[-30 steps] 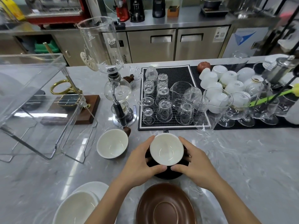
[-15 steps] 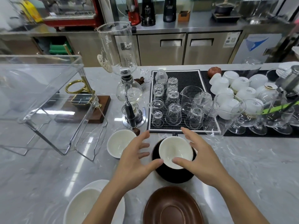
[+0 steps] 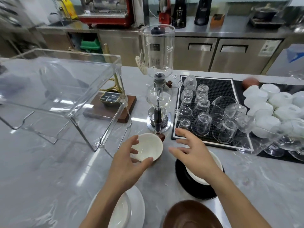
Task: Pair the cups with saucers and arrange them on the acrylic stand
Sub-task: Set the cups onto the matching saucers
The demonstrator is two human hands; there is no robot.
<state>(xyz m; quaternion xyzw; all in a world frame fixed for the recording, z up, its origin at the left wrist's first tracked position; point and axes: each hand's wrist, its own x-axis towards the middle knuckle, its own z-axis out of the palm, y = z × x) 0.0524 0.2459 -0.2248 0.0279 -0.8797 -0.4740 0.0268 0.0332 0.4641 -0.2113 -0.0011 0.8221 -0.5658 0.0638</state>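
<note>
A brown cup [image 3: 148, 148] with a white inside stands on the counter in front of the siphon. My left hand [image 3: 131, 162] curves over it, thumb at its near rim and fingers spread above its left side, no firm grip visible. My right hand [image 3: 194, 155] hovers with straight, spread fingers over a second cup [image 3: 216, 162], which sits on a black saucer [image 3: 189, 185]. A brown saucer [image 3: 189, 214] lies at the bottom edge. A white cup and saucer [image 3: 131, 209] sit at bottom left, partly behind my left arm. The clear acrylic stand [image 3: 69, 96] rises at left.
A glass siphon coffee maker [image 3: 158, 99] stands just behind the brown cup. A black mat [image 3: 218, 86] with several upturned glasses lies to the right, with upturned white cups [image 3: 271, 109] and stemmed glasses beyond. A wooden base with a brass holder [image 3: 113, 102] sits behind the stand.
Both hands released the cup on the black saucer. My left hand moved left onto the brown cup; my right hand opened and drifted left above the saucer.
</note>
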